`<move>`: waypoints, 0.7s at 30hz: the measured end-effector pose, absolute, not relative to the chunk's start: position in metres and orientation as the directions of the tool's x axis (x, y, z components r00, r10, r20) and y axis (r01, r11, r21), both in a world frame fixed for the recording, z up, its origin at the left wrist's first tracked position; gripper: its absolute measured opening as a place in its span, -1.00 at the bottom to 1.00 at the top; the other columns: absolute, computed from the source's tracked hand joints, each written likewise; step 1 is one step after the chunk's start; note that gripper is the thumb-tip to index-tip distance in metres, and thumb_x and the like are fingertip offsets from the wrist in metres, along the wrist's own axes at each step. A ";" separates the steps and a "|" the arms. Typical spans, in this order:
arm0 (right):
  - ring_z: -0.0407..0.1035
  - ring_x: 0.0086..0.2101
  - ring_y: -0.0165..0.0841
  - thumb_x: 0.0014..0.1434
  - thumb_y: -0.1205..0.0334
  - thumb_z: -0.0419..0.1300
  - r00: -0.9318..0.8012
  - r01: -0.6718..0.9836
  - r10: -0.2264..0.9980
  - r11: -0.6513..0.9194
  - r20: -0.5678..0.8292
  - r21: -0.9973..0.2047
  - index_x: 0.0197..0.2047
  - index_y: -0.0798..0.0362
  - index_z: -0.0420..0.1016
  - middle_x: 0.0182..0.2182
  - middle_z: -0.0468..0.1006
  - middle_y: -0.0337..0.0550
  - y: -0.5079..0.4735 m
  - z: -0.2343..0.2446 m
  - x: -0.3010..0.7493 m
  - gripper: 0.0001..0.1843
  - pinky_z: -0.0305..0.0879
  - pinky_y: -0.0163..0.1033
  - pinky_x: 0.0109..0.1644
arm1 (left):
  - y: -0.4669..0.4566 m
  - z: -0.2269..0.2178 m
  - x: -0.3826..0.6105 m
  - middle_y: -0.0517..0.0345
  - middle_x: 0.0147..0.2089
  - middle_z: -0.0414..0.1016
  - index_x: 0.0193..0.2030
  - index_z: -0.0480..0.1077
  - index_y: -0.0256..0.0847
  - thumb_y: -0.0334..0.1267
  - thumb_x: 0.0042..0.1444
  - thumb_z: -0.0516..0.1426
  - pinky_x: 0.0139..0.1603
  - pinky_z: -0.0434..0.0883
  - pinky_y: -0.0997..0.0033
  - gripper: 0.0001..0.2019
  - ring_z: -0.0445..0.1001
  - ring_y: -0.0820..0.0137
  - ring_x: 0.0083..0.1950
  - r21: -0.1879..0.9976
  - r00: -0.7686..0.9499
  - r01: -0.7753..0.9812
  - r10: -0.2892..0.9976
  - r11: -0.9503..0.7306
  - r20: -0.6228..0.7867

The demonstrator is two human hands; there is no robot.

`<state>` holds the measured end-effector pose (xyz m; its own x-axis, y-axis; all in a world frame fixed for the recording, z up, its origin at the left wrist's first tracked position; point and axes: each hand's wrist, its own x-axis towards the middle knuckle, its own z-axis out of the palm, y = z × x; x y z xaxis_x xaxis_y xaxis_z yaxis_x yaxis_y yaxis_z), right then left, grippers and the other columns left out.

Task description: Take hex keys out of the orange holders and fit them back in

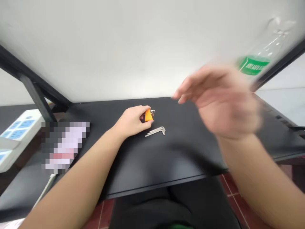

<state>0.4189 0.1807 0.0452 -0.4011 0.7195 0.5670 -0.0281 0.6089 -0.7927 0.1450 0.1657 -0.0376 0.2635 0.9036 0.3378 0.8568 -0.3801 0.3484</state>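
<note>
Down on the matte black table (pixel 166 159), the left hand (pixel 132 122) lay with its fingers curled together and pinched on a small orange holder (pixel 149 115). The holder was a wedge-shaped plastic piece near the middle of the tabletop, towards the far edge. Thin bent metal ends of hex keys poked out of its far side.

Just beside it, on the near right, a few loose hex keys (pixel 156 131) rested flat on the table. They were slim, silvery, L-shaped rods lying side by side, not touching the hand.

The right hand (pixel 224 101) hung above the right part of the table, blurred, palm down, with its fingers apart and loosely extended to the left, gripping nothing. Behind it at the far right stood a clear plastic bottle (pixel 259 57) with a green label, also blurred; whether the hand touched it could not be told.

At the far left lay a white power strip (pixel 16 130) with blue-marked sockets. A dark metal frame bar (pixel 35 92) slanted up past it against the pale wall. Red floor tiles (pixel 228 187) showed below the table's near edge.
</note>
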 end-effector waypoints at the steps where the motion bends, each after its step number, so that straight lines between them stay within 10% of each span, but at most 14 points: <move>1: 0.48 -0.23 -0.27 0.27 -0.08 0.22 -0.422 -0.032 0.728 0.584 0.540 -0.811 -0.18 0.01 0.50 -0.23 0.55 -0.10 0.188 0.028 0.402 -0.69 0.49 -0.08 -0.09 | 0.165 -0.036 0.145 0.11 -0.18 0.59 0.00 0.51 -0.19 -0.09 0.06 0.21 -0.18 0.41 0.38 -0.62 0.51 0.35 -0.27 0.339 0.266 0.860 0.903 -0.381 0.339; 5: 0.43 -0.27 -0.35 0.17 0.15 0.27 -0.480 0.289 0.811 0.505 0.334 -0.813 -0.21 0.04 0.51 -0.25 0.55 -0.16 0.215 -0.041 0.353 -0.83 0.43 -0.17 -0.10 | 0.162 -0.033 0.146 0.17 -0.29 0.52 -0.09 0.49 -0.19 -0.11 0.05 0.21 -0.26 0.34 0.40 -0.69 0.43 0.41 -0.34 0.354 0.292 0.839 0.891 -0.414 0.349; 12: 0.46 -0.41 -0.45 0.23 0.21 0.25 -0.603 0.000 0.796 0.055 0.044 -0.998 -0.16 0.06 0.41 -0.38 0.57 -0.24 0.219 -0.061 0.347 -0.84 0.45 -0.32 -0.27 | 0.161 -0.037 0.152 0.25 -0.38 0.43 -0.10 0.49 -0.15 -0.12 0.10 0.20 -0.31 0.25 0.42 -0.75 0.33 0.46 -0.40 0.370 0.340 0.821 0.892 -0.436 0.297; 21: 0.43 -0.47 -0.45 0.15 0.18 0.39 -0.603 -0.024 0.798 -0.023 -0.005 -0.999 -0.21 0.09 0.49 -0.46 0.53 -0.22 0.224 -0.064 0.353 -0.78 0.44 -0.34 -0.35 | 0.156 -0.023 0.165 0.16 -0.18 0.55 -0.01 0.52 -0.17 -0.03 0.16 0.21 -0.05 0.38 0.35 -0.66 0.49 0.34 -0.19 0.350 0.358 0.842 0.910 -0.411 0.208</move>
